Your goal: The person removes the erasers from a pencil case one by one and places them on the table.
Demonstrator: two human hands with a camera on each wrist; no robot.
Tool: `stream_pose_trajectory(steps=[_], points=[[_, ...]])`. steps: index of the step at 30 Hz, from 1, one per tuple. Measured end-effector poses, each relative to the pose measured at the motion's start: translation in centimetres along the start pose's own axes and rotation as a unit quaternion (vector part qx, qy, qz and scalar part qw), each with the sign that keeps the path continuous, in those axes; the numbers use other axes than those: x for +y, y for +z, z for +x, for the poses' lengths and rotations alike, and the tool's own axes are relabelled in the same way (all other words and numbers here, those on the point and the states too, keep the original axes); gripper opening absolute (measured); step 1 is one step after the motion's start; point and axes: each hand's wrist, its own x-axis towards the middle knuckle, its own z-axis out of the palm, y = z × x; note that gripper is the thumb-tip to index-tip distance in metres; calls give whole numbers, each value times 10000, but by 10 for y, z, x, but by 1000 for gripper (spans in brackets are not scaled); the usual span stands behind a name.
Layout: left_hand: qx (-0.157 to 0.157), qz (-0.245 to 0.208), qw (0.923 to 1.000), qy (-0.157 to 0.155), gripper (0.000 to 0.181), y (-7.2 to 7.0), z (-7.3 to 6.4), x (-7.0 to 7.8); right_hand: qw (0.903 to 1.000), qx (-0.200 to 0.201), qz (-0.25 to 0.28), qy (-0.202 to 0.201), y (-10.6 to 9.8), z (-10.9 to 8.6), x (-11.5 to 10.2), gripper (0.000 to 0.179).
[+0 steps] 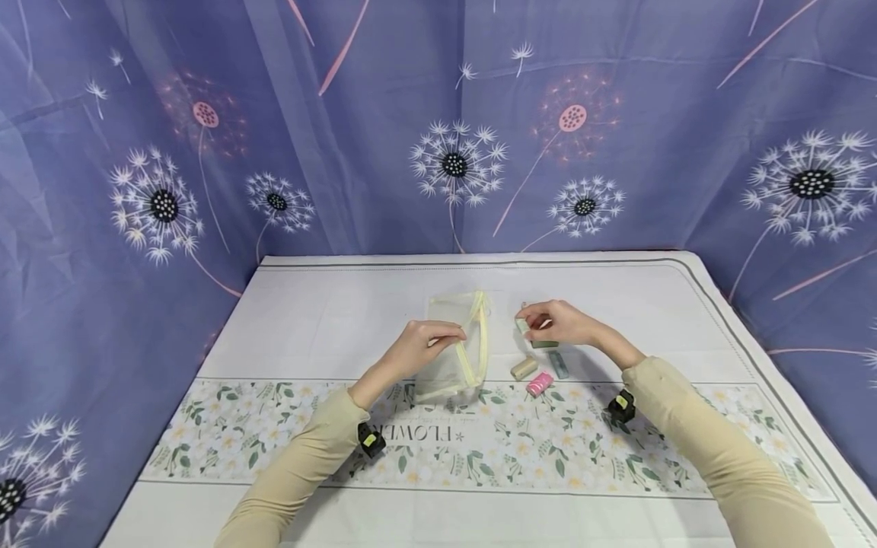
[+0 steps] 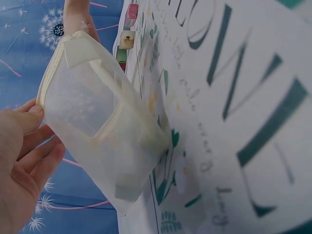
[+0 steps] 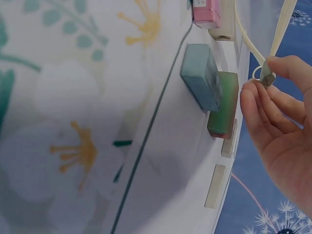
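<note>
My left hand (image 1: 428,339) pinches the zip edge of a see-through mesh pouch (image 1: 445,373) with pale yellow trim. The pouch's mouth gapes toward the right; a pale rectangular patch shows low on it in the left wrist view, and I cannot tell whether it lies inside. Between thumb and fingertips, my right hand (image 1: 563,323) holds a small pale green block (image 3: 266,75) above the table, right of the pouch. Beneath and in front of that hand lie a green block (image 3: 225,105), a blue-grey block (image 3: 201,75), a beige block (image 1: 524,368) and a pink block (image 1: 540,383).
A white cloth with a printed floral band (image 1: 274,434) covers the table (image 1: 329,304). Purple curtains (image 1: 384,114) with dandelion prints hang behind and at both sides. Two pale rectangles, one a whitish strip (image 3: 215,186), appear beyond the green block in the right wrist view.
</note>
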Motion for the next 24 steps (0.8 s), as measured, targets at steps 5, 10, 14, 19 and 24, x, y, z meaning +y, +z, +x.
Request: stream_pose_trajectory(steps=[5,10,14,19,24], points=[[7,3,10000,-17,19,-1,1,1,9999,44,-66,-121,2,-1,0,43],[-10,-25,10000,-57,19,-2,0,3,9999,32,-118,-97,2,-1,-2,42],[-11,-55,10000,-2,19,-1,1,2,9999,45,-116,-119,0,-2,-1,43],[22,-30,10000,41,19,-1,1,2,9997,107,-213,-104,-2,-3,6,43],[0,70,10000,16,19,0,1,2,9997,148,-174,-41,-3,-5,8,45]])
